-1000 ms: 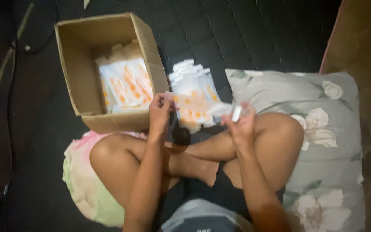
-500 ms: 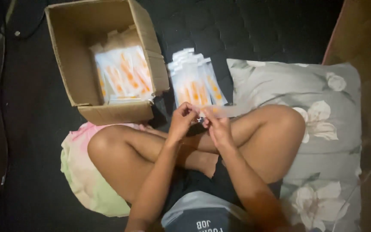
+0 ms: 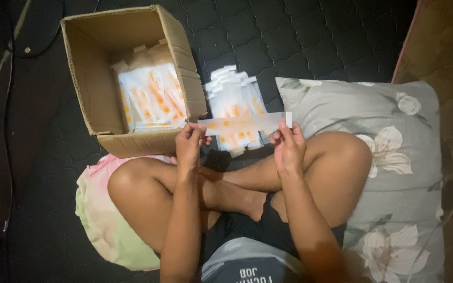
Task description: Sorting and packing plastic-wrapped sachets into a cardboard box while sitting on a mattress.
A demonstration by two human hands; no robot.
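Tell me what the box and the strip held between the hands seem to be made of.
The box looks like brown corrugated cardboard, matte, with bent flaps and soft, worn edges. The strip, pinched at its ends by the left hand and the right hand, seems thin clear plastic film or glossy paper with orange print; the packets behind it show through faintly, but blur leaves it open.

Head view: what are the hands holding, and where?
Both hold one long clear packet by its ends: left hand the left end, right hand the right.
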